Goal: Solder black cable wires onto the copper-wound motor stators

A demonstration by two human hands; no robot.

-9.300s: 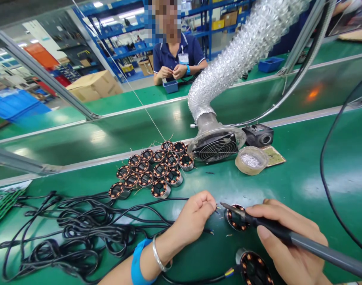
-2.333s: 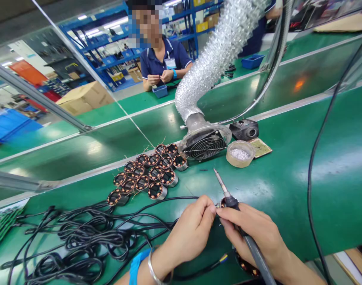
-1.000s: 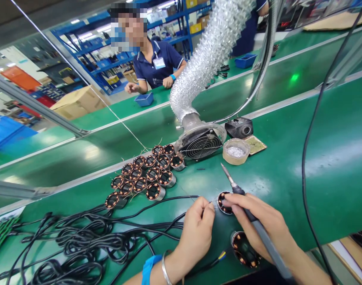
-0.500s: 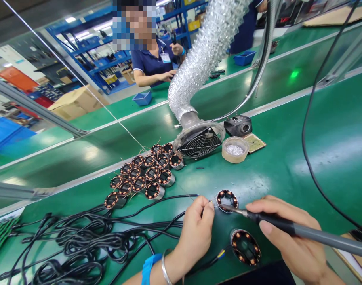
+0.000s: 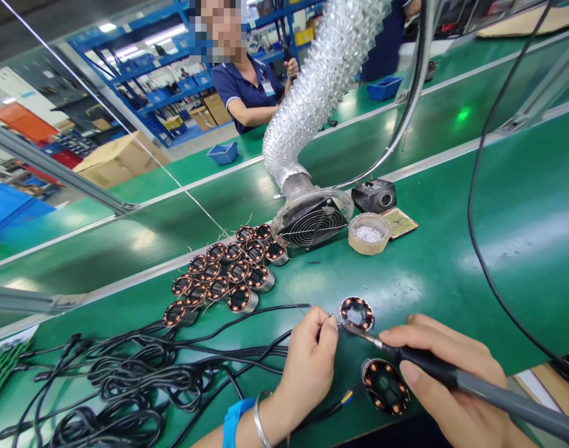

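Note:
My right hand [image 5: 457, 373] is closed around a soldering iron [image 5: 434, 368], held like a pen with its metal tip pointing left. That tip is beside the lower left rim of a small motor stator [image 5: 356, 313] with copper windings, close to my left fingertips. My left hand [image 5: 312, 354] pinches a thin wire at the stator's left side; whether it is solder or a winding lead I cannot tell. Below the iron lies a second stator [image 5: 386, 387]. Next to it, a black cable ends in stripped coloured leads [image 5: 347, 396].
Several stators [image 5: 240, 299] stand grouped at the left, behind a tangle of black cables [image 5: 126, 379]. An extractor fan [image 5: 312, 225] hangs from a silver duct [image 5: 312, 93], near a round tub [image 5: 369, 233] of silvery bits. A co-worker [image 5: 251, 93] stands across the bench.
The soldering iron's tip has shifted slightly left, from the stator's rim toward my left fingertips. My left hand stays nearly still. The co-worker's body and raised hand have moved right.

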